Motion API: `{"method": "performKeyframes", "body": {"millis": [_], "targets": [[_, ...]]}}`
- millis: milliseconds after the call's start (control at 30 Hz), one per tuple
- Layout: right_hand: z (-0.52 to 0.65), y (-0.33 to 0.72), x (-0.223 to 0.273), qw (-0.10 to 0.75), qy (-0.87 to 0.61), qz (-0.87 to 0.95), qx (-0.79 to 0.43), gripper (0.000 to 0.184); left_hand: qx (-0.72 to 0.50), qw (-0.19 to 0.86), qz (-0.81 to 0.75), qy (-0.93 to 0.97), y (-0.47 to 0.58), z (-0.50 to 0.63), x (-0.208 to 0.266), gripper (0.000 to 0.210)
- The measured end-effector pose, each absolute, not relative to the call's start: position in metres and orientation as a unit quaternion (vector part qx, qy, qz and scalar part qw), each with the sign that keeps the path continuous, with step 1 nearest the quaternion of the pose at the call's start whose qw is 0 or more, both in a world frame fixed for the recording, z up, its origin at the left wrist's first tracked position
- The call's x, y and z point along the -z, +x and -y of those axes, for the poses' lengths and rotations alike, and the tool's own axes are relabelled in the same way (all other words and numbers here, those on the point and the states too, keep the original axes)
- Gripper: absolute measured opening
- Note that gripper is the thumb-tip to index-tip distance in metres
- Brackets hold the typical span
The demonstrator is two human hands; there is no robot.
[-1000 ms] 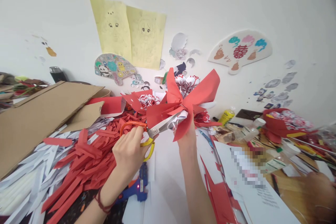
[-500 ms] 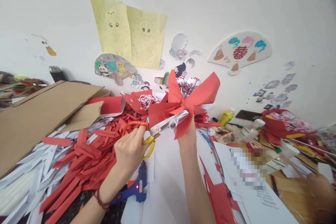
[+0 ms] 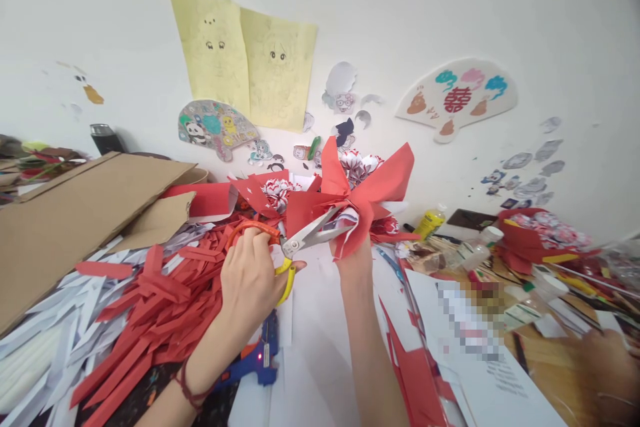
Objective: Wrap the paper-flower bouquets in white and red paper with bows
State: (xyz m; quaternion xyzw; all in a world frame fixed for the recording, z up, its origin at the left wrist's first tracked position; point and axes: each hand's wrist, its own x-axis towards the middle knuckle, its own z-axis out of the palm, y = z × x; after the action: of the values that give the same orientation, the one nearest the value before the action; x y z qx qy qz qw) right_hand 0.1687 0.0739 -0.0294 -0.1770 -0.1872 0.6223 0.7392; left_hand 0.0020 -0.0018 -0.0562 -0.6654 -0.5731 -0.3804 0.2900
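Note:
My left hand [image 3: 250, 270] is closed on a pair of scissors [image 3: 295, 245] with orange and yellow handles. The blades are parted and reach into the rolled white and red paper at the near end of a red paper bouquet [image 3: 367, 200]. My right hand [image 3: 353, 259] grips that bouquet from below; its fingers are mostly hidden behind the red wrapping. Red-and-white paper flowers [image 3: 360, 163] show at the bouquet's far side. Beneath my left wrist lies a blue glue gun [image 3: 257, 357] with a red light on.
Red paper strips [image 3: 165, 287] and white strips [image 3: 30, 347] are heaped at left beside cardboard [image 3: 100, 193]. White sheets [image 3: 315, 353] cover the middle. At right are a yellow bottle [image 3: 431, 221], another bouquet [image 3: 530, 240] and another person's blurred hand [image 3: 607, 363].
The scissor blades have opened wider at the rolled paper, and my left hand's fingers have spread on the handles. The bouquet has barely shifted in my right hand.

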Motion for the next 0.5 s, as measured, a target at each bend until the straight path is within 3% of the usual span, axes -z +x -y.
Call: {"method": "performKeyframes", "body": {"millis": [500], "targets": [[-0.0685, 0.1654, 0.0247, 0.711, -0.181, 0.162, -0.66, 0.015, 0.343, 0.308, 0.574, -0.677, 0.0044, 0.0037, 0.0465, 0.027]]}}
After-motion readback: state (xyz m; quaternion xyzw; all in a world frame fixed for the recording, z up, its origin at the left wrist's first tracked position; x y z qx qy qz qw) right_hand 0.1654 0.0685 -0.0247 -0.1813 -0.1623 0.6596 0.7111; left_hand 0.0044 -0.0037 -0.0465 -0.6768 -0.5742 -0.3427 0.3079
